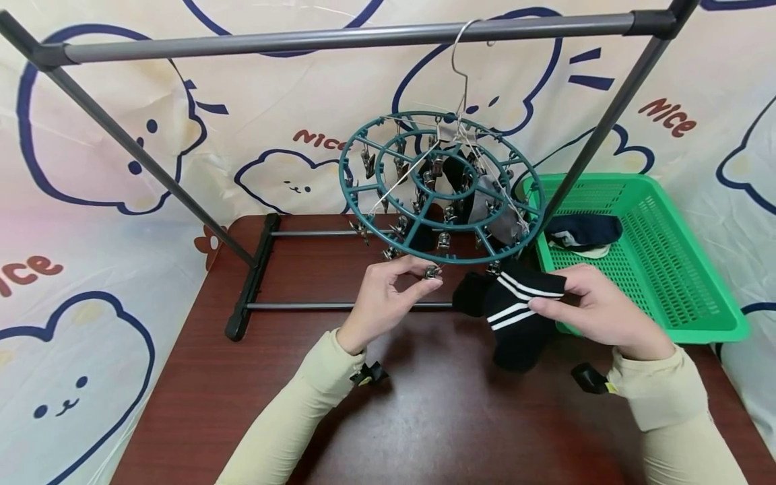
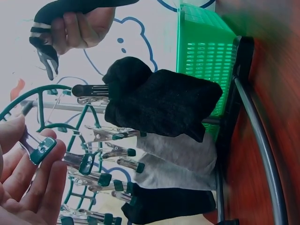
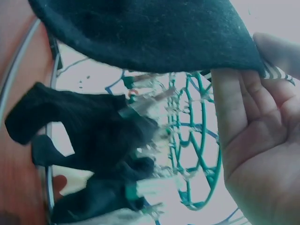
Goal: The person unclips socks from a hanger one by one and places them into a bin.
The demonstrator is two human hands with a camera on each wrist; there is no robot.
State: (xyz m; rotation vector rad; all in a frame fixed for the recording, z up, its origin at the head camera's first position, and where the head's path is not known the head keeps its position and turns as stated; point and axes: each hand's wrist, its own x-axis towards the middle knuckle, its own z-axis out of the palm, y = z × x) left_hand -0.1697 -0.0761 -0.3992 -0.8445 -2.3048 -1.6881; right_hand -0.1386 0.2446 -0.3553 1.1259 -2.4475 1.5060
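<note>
Head view: on the brown table (image 1: 424, 404) a metal rack (image 1: 267, 44) is set at the far side, with a green basket (image 1: 667, 269) at far right. From the rack's bar a round teal clip hanger (image 1: 445, 197) is hung. At its near right edge a white-striped black sock (image 1: 521, 330) is gripped by the right hand (image 1: 597, 310); leftward, a metal clip (image 1: 432, 271) is pinched by the left hand (image 1: 391, 293), apart from the sock. If the clip is tugged, the hanger could be tipped; if too thin an edge is caught, the sock could be dropped.
</note>
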